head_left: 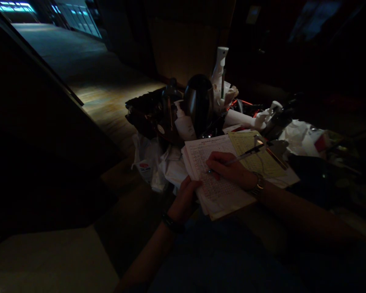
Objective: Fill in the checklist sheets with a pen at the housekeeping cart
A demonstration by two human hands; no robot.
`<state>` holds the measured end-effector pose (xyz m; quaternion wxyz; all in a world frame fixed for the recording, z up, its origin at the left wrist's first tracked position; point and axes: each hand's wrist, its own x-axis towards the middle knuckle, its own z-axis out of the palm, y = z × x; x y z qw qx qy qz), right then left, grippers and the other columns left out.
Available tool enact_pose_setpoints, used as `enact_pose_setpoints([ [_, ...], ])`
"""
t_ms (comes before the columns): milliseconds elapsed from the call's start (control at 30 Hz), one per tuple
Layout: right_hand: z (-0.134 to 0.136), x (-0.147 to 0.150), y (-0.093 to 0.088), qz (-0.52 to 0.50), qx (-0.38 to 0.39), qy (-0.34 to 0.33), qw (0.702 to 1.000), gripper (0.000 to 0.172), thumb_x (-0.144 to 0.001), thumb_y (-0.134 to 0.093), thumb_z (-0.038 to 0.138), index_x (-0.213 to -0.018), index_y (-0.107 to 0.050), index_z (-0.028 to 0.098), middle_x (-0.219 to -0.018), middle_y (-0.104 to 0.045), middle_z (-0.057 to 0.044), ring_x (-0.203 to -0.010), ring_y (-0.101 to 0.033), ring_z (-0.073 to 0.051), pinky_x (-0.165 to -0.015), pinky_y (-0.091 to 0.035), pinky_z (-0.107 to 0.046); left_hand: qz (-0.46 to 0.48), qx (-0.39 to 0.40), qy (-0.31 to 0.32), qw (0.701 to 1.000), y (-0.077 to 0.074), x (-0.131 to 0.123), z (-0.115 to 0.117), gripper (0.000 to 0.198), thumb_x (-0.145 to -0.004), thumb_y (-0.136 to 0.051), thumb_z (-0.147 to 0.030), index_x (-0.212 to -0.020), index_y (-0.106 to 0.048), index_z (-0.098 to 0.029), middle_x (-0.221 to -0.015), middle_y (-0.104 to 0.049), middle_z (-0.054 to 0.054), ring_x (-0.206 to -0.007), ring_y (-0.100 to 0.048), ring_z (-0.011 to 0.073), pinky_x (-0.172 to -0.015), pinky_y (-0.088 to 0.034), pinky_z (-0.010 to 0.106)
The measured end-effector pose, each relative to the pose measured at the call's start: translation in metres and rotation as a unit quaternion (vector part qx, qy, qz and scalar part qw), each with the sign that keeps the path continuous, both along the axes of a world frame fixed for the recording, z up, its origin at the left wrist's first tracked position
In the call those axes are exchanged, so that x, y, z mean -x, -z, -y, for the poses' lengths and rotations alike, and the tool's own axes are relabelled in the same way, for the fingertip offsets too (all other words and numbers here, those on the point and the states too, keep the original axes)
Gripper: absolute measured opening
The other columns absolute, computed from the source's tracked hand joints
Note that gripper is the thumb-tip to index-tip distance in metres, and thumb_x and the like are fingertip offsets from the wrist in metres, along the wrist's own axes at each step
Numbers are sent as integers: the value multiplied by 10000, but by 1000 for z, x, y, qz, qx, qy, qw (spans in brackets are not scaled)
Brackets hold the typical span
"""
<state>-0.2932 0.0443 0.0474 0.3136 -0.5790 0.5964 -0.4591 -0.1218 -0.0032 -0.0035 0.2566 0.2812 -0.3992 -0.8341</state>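
Observation:
My right hand (227, 167) is closed around a pen (246, 154), its tip resting on a printed form (224, 199) with a grid of rows. The form is the top sheet of a stack of papers. My left hand (186, 194) grips the stack's lower left edge, thumb on top and fingers hidden underneath. To the right of the form lies a yellow sheet (247, 142) with handwriting or print too dim to read. Just beyond the papers stands a white pump bottle (185, 125).
A cluttered cart or basket holds a dark metallic kettle (199, 97), a white spray bottle (220, 69) and crumpled white packaging (301, 136). White plastic bags (149, 162) hang at its left. A dark door or panel (42, 134) stands at left; a dimly lit corridor floor (100, 95) stretches behind.

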Motion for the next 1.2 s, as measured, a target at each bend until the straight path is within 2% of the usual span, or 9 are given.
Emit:
enact_pose_setpoints([
  [200, 0, 0, 0, 4, 3, -4, 1000, 339, -884, -540, 469, -702, -541, 183, -526, -538, 20, -509, -476, -110, -524, -356, -245, 3, 3, -2, 1000, -4, -1, -1, 436, -650, -695, -207, -1076, -651, -126, -964, -745, 71, -823, -688, 214, -649, -502, 256],
  [433, 0, 2, 2, 8, 7, -19, 1000, 354, -891, -539, 492, -720, -539, 183, -540, -538, 16, -521, -470, -115, -530, -368, -252, 0, -26, 10, 1000, -6, -1, -6, 543, -579, -712, -156, -1115, -642, -99, -1016, -747, 94, -1003, -683, 283, -770, -533, 301],
  [633, 0, 0, 1, 18, 9, -7, 1000, 378, -887, -547, 508, -692, -535, 186, -528, -528, 18, -514, -462, -110, -519, -362, -244, -3, -28, 19, 999, -4, -1, -6, 537, -604, -755, -177, -1122, -637, -95, -1029, -749, 105, -997, -690, 285, -750, -538, 300],
  [767, 0, 0, -1, 18, 8, 3, 1000, 395, -887, -542, 519, -670, -514, 190, -518, -526, 19, -512, -465, -108, -521, -363, -240, 12, -24, 4, 1000, 0, 1, 2, 471, -689, -770, -268, -1114, -635, -116, -1042, -747, 106, -918, -704, 262, -730, -543, 312],
  [867, 1, 0, 0, 17, 7, 7, 1000, 418, -886, -539, 549, -671, -513, 192, -526, -533, 15, -516, -478, -111, -531, -377, -243, 7, 1, -10, 1000, 2, 3, 9, 430, -737, -742, -285, -1122, -634, -126, -1082, -739, 105, -935, -697, 246, -766, -539, 314],
  [1200, 0, -1, 0, -4, 9, 6, 1000, 353, -891, -529, 463, -673, -534, 186, -515, -532, 18, -499, -472, -108, -522, -358, -242, 11, 14, -8, 1000, 3, 5, 12, 429, -727, -709, -262, -1126, -643, -117, -1065, -737, 110, -985, -687, 258, -760, -526, 295],
])
